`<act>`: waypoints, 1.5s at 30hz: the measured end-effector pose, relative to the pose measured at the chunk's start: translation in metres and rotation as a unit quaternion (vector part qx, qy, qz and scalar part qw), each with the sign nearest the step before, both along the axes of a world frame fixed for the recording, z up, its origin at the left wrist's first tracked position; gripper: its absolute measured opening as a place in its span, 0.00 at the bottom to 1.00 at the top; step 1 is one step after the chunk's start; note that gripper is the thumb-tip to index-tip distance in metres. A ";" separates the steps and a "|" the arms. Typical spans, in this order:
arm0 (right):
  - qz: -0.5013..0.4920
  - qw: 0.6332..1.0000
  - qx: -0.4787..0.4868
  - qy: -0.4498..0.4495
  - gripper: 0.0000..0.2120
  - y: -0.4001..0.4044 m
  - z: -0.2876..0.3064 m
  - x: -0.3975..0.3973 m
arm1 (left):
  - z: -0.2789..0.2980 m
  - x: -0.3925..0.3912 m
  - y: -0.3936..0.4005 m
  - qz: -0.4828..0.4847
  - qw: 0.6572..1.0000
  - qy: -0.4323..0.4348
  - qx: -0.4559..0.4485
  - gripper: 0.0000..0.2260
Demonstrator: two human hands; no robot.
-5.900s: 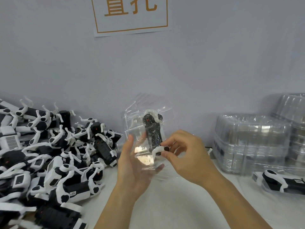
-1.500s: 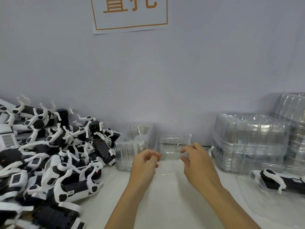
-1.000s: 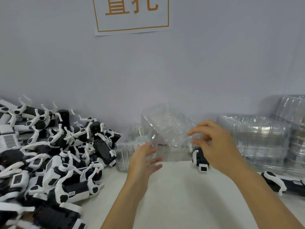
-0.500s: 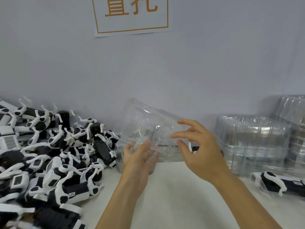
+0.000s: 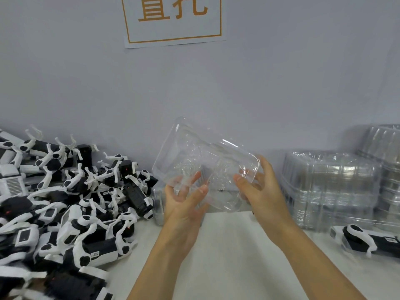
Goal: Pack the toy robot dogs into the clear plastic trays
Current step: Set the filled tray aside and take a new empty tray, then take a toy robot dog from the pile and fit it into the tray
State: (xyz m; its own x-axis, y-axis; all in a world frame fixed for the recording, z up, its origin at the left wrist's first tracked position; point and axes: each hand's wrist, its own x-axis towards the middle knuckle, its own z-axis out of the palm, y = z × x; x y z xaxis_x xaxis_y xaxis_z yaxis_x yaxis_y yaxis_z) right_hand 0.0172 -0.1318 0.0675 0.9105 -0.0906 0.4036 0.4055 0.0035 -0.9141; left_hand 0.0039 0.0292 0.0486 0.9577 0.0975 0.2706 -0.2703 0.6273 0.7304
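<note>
An empty clear plastic tray point(image 5: 201, 154) is held up in the air at the centre, tilted with its far corner raised to the left. My left hand point(image 5: 184, 200) holds its near left edge with fingers and thumb. My right hand point(image 5: 262, 187) grips its right end, thumb on the near face and fingers behind. A big pile of black-and-white toy robot dogs point(image 5: 65, 195) lies on the table at the left. One more robot dog point(image 5: 365, 239) lies at the right edge of the table.
Stacks of clear plastic trays point(image 5: 331, 187) stand against the wall at the right. Another clear tray stack point(image 5: 159, 204) stands behind my left hand, next to the dog pile. A white sign with orange characters point(image 5: 173, 18) hangs on the grey wall. The white tabletop point(image 5: 227, 256) lies below.
Both hands lifted a clear tray off the table and turned it, its open face now toward me. Earlier I held a tray with a robot dog in it.
</note>
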 end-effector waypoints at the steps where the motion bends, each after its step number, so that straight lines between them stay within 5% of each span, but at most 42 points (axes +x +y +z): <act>1: -0.008 1.000 -0.002 0.006 0.34 -0.001 0.000 0.000 | 0.000 0.001 0.000 0.009 1.000 0.007 0.015 0.30; 10: -0.047 0.990 -0.058 0.115 0.15 -0.046 0.008 0.012 | 0.013 -0.004 0.038 0.073 0.979 0.066 0.178 0.45; 12: -0.040 0.988 -0.076 0.126 0.05 -0.059 0.012 0.009 | 0.020 -0.004 0.052 0.096 0.978 0.094 0.159 0.34; 14: -0.024 0.980 -0.135 0.147 0.10 -0.071 0.016 0.006 | 0.026 -0.004 0.066 0.147 0.966 0.125 0.174 0.16; 16: 0.009 0.962 -0.205 0.180 0.14 -0.080 0.020 -0.001 | 0.029 -0.004 0.083 0.236 0.902 0.144 0.331 0.07; 18: 0.046 0.938 -0.267 0.216 0.13 -0.084 0.024 -0.007 | 0.028 -0.006 0.101 0.278 0.767 0.148 0.558 0.05; 20: 0.072 0.913 -0.312 0.255 0.13 -0.081 0.026 -0.011 | 0.029 -0.011 0.112 0.260 0.664 0.183 0.676 0.06; 26: 0.100 0.860 -0.358 0.349 0.17 -0.067 0.012 -0.006 | 0.020 -0.011 0.116 0.189 0.567 0.287 0.749 0.07; 37: 0.106 0.835 -0.388 0.377 0.20 -0.054 -0.006 0.000 | 0.013 -0.016 0.103 0.289 0.521 0.308 0.742 0.05; 45: 0.089 0.812 -0.461 0.346 0.22 -0.042 -0.005 0.000 | 0.031 -0.019 0.099 0.392 0.603 0.242 0.651 0.03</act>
State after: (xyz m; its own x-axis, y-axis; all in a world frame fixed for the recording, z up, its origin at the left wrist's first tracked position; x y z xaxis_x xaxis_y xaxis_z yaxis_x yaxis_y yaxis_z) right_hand 0.0171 -0.1741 0.0621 0.9137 0.1186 -0.3886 -0.1375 -0.8098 -0.5703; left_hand -0.0153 0.1281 0.0796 0.7525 0.5793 0.3133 0.3320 -0.7445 0.5792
